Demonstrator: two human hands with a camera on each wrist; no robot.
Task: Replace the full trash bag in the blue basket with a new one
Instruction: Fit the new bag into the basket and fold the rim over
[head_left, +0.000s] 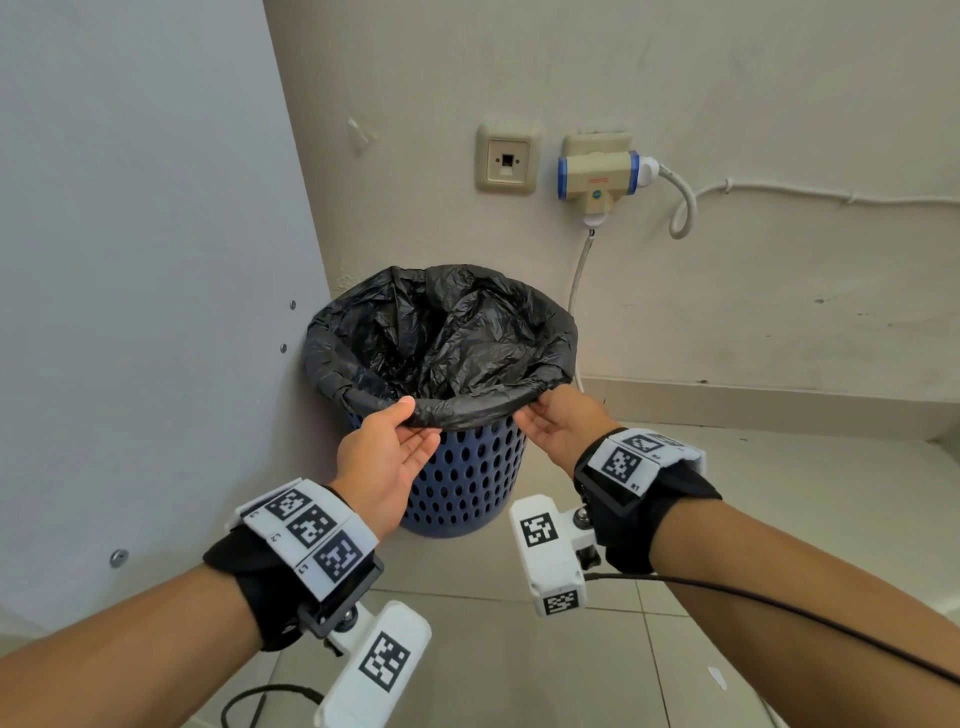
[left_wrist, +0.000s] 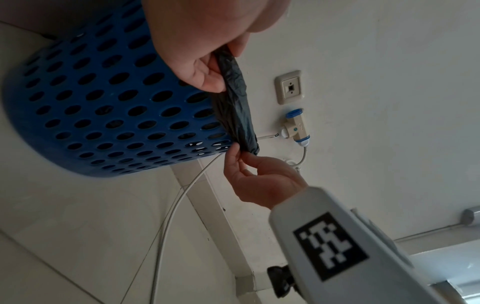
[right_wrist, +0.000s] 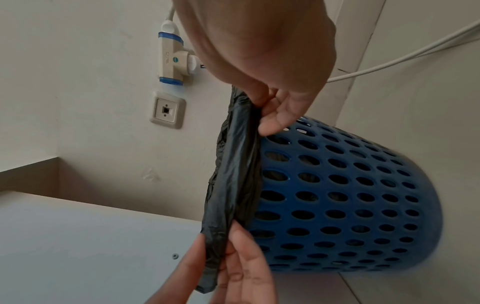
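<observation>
Black trash bag (head_left: 441, 338) lines the blue basket (head_left: 467, 478) on the floor in the corner, its edge rolled over the rim, where left hand (head_left: 384, 457) and right hand (head_left: 558, 426) pinch the near fold, seemingly to peel it free for lifting out.

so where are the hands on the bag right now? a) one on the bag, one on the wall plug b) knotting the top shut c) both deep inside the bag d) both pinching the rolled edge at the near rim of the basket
d: the left hand and right hand each pinch the black bag where its edge folds over the near rim of the blue basket.
</observation>
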